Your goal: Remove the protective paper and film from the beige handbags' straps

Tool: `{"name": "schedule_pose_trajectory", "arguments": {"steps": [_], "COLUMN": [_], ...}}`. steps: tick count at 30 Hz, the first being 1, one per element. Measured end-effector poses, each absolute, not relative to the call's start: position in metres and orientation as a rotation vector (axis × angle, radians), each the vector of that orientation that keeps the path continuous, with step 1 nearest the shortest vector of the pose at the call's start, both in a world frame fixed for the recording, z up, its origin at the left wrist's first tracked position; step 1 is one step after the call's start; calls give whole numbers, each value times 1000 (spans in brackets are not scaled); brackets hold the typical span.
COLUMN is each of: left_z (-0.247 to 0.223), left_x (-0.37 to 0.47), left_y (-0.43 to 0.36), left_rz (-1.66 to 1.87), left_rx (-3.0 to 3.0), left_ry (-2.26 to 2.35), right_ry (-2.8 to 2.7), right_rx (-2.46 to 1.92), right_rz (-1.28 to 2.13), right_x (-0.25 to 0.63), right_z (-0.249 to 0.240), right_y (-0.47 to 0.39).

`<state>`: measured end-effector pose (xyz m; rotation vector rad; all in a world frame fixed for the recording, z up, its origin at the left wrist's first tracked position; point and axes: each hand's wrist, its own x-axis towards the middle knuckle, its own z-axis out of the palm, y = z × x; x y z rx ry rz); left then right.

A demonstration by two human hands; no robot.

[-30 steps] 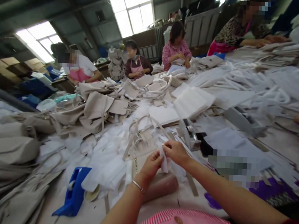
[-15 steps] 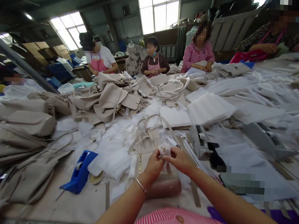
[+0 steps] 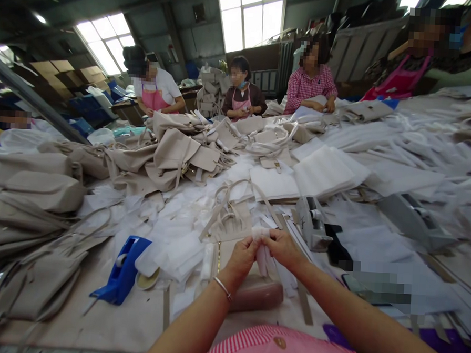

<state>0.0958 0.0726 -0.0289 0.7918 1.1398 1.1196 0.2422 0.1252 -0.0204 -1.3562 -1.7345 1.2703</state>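
A beige handbag [image 3: 231,250] with a gold zip and a shiny pinkish-brown lower part lies in front of me, its handles spread away from me. Over it, my left hand [image 3: 239,258] and my right hand [image 3: 284,248] meet, fingertips pinched on a small piece of white foam sheet [image 3: 260,232]. The foam is folded around the end of a bag strap; the metal fitting there is covered. A white strip hangs below my fingers onto the bag.
A blue tape dispenser [image 3: 125,268] stands left, beside a roll of tape [image 3: 148,280]. Grey tape dispensers [image 3: 314,228] stand right. Beige bags [image 3: 173,152] are heaped at left and centre; white foam sheets [image 3: 326,171] are stacked at right. Several co-workers [image 3: 240,92] are across the table.
The foam has been folded over the gold-coloured fitting, which showed half a second ago. My fingertips have come closer together. At far right, a co-worker has raised their arms.
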Motion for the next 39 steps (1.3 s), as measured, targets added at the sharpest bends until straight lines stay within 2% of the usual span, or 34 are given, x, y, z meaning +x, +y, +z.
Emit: {"name": "schedule_pose_trajectory", "arguments": {"steps": [7, 12, 21, 26, 29, 31, 35, 39], "left_z": [-33, -28, -19, -4, -4, -8, -15, -17], "left_x": [110, 111, 103, 87, 87, 95, 115, 120], "left_y": [76, 76, 74, 71, 64, 60, 56, 60], "left_rz": [1234, 1233, 993, 884, 938, 1005, 1039, 1011], "left_rx": [981, 885, 978, 1031, 931, 924, 1055, 1139], "left_ry": [1412, 1287, 1060, 916, 849, 985, 1327, 1419], "right_ry": [-1964, -1764, -1516, -1525, -1620, -1661, -1611, -1606], "right_rx": [-1261, -977, -745, -952, -1124, -1191, -1214, -1225], "right_rz": [860, 1574, 1964, 1832, 1548, 1374, 1425, 1421], "right_x": [246, 262, 256, 251, 249, 246, 244, 273], "right_z": [-17, -21, -14, -10, -12, -14, -19, -23], "right_y": [114, 127, 134, 126, 126, 126, 123, 128]}}
